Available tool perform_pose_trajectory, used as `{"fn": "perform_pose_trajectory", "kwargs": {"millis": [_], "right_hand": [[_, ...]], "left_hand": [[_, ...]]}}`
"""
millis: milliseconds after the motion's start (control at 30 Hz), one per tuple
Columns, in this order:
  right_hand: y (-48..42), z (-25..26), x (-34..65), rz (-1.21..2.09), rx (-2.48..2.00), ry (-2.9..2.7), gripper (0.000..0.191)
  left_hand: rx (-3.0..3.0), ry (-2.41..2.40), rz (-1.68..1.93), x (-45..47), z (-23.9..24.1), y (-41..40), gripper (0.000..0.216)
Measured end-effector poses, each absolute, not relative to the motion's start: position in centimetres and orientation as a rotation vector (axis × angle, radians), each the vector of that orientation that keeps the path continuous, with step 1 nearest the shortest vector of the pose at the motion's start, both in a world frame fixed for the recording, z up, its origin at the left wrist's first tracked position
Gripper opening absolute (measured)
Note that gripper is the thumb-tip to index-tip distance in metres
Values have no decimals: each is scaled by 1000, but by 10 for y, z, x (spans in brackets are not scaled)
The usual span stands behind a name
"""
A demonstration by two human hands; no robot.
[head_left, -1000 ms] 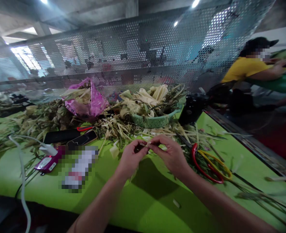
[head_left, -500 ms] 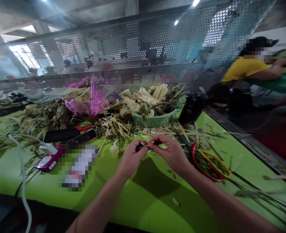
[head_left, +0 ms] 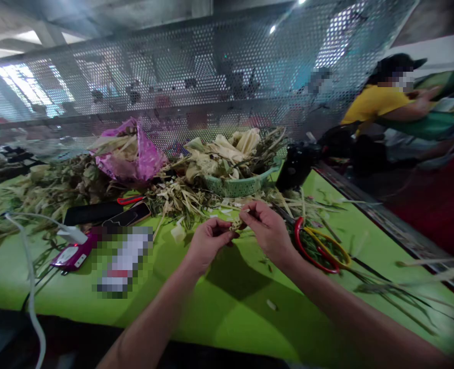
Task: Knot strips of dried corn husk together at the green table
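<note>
Left hand: your left hand [head_left: 207, 242] hung low over the bench, its fingers pinched on one end of a small pale strip of dried plant husk [head_left: 237, 223].
Right hand: your right hand [head_left: 268, 229] sat just beside the left, its fingers clenched on the other end of the same strip.
Strip: there was one, held between your two hands just above the lime-green bench [head_left: 227, 312], in front of the basket.
Scissors: one pair of red-and-yellow-handled scissors [head_left: 319, 247] lay flat just to the right of your right hand, on loose green stems.
Basket: one pale green woven plastic basket [head_left: 237, 187], heaped with cream husks and leaves, stood behind your hands.
Bag: one pink plastic bag [head_left: 136, 156] stuffed with husks stood left of the basket.
Phones: two dark flat phones [head_left: 94, 212] lay side by side to the left of your hands.
Charger: one white plug and cable [head_left: 71, 235] touched one magenta handheld device [head_left: 71, 256].
Scraps: one pale cut chip [head_left: 272, 305] lay on the bench between your forearms, and one pale chunk [head_left: 178, 233] lay near your left hand.
Black device: one black boxy device [head_left: 296, 165] stood at the basket's right end; you could not tell what it was.
Screen: one perforated metal screen [head_left: 196, 82] ran behind the bench.
Co-worker: one person in a yellow shirt [head_left: 373, 102] sat at the far right, well apart from you.
</note>
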State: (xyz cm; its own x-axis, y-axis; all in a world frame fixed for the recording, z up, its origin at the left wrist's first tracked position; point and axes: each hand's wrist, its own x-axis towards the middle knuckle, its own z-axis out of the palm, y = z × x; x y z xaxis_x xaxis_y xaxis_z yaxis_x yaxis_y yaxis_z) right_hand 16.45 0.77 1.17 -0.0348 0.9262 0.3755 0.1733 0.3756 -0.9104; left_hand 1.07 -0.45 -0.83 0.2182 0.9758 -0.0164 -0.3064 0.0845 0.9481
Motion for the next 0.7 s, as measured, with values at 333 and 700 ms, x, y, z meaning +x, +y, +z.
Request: {"fn": "perform_pose_trajectory", "kwargs": {"millis": [333,700], "right_hand": [[14,12,144,907,-1020,-1341,19],[-25,17,145,883,-909,-1270,18]], "left_hand": [[1568,1289,1328,15,-16,-7,18],[899,705,1029,-10,9,-32,31]]}}
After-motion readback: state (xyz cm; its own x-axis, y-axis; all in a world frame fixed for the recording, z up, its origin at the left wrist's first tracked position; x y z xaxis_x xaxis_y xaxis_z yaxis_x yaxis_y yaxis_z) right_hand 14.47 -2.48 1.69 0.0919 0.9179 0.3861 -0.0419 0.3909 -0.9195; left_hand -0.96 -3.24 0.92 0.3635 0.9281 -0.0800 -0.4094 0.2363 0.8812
